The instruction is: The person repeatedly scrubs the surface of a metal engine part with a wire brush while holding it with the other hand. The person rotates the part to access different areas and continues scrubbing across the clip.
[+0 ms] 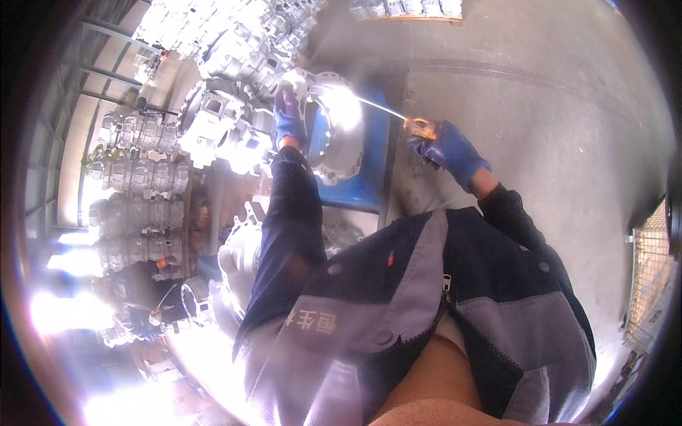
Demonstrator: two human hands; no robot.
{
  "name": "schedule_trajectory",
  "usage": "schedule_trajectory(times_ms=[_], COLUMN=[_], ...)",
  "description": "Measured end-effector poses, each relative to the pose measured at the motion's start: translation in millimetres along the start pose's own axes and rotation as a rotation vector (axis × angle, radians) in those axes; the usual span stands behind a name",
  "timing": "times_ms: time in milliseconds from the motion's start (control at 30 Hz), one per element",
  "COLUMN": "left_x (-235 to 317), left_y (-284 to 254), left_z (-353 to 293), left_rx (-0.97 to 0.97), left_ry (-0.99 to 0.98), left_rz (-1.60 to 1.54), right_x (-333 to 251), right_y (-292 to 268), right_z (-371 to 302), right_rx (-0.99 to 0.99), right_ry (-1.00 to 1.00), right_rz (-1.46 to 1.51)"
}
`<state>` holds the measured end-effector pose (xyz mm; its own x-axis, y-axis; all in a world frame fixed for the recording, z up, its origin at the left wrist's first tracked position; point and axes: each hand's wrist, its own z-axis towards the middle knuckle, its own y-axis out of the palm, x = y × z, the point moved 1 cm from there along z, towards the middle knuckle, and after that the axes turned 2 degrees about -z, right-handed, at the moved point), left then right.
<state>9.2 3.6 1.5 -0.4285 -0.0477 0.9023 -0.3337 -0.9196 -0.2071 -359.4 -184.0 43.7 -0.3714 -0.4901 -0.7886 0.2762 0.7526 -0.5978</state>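
A large silvery metal housing casting [349, 153], with a round opening and bolt holes along its rim, stands on a blue work surface [373, 177]. My left hand [288, 121], in a blue glove, grips the left part of its rim; the fingertips are partly lost in glare. My right hand [455, 153], also gloved in blue, is closed around the handle of an orange-brown blow gun [420, 128]. Its long thin metal tube [380, 107] points left toward the housing's bright upper rim. Glare hides where the tube's tip ends.
Similar castings [224, 124] crowd the left side, with more stacked castings [142, 174] behind. Another housing [241, 252] sits beside my left forearm. A person [145, 291] with an orange glove works at far left. A wire-mesh cage [648, 263] stands at far right on the grey floor.
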Motion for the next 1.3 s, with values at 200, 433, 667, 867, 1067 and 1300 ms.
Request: schedule_trajectory(times_ms=[200,433,667,867,1067,1300], left_x=[15,11,6,15,20,30], left_y=[6,4,5,5,7,10], left_z=[-19,-11,-6,-12,-13,-15], left_rx=[0.016,0.013,0.016,0.037,0.033,0.054], left_ry=[-0.053,-0.012,-0.06,-0.023,0.043,0.096], left_rz=[-0.171,0.169,0.065,0.24,0.261,0.341], right_x=[-18,-24,-33,-33,-31,-29], right_y=[-12,-12,-25,-17,-18,-18], right_z=[0,11,15,17,19,29], right_rx=[-0.243,-0.296,-0.224,-0.225,-0.273,-0.229], right_ry=[-0.082,-0.084,0.02,-0.02,0.019,-0.062], right_rz=[0.098,0.137,0.206,0.226,0.265,0.031])
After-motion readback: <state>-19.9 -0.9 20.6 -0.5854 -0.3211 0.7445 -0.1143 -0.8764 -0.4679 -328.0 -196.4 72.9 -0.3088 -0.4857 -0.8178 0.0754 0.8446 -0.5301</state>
